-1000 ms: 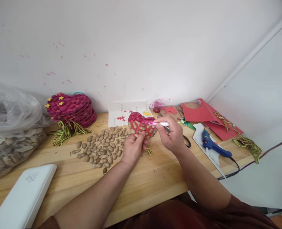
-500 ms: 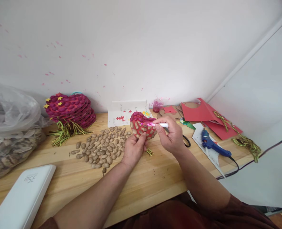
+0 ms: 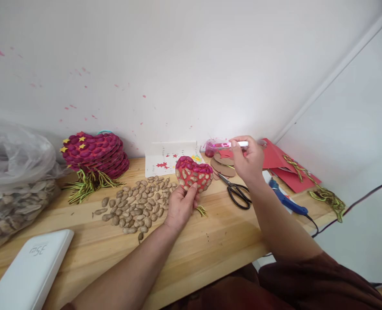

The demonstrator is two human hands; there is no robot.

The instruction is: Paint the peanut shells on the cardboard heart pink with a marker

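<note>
My left hand [image 3: 179, 206] grips the lower edge of a red heart [image 3: 193, 173] studded with tan shells, tilted up off the wooden table [image 3: 210, 241]. Its top rows are painted magenta. My right hand [image 3: 247, 158] is raised to the right of the heart and pinches a white-handled brush [image 3: 231, 144] with a pink tip. The tip sits at a small jar of pink paint [image 3: 212, 147] by the wall. A spread of loose tan shells [image 3: 139, 202] lies just left of my left hand.
A stack of painted magenta hearts [image 3: 95, 150] with green stems stands at back left. A plastic bag of shells [image 3: 13, 185] fills the far left, with a white device [image 3: 29, 271] in front. Black scissors [image 3: 237, 191], a blue glue gun [image 3: 286, 200], red paper [image 3: 281, 161] and green cord [image 3: 326, 196] lie right.
My right hand lifted the brush off the heart and carried it right and back to the paint jar. The left hand kept hold of the heart. The scissors are now uncovered.
</note>
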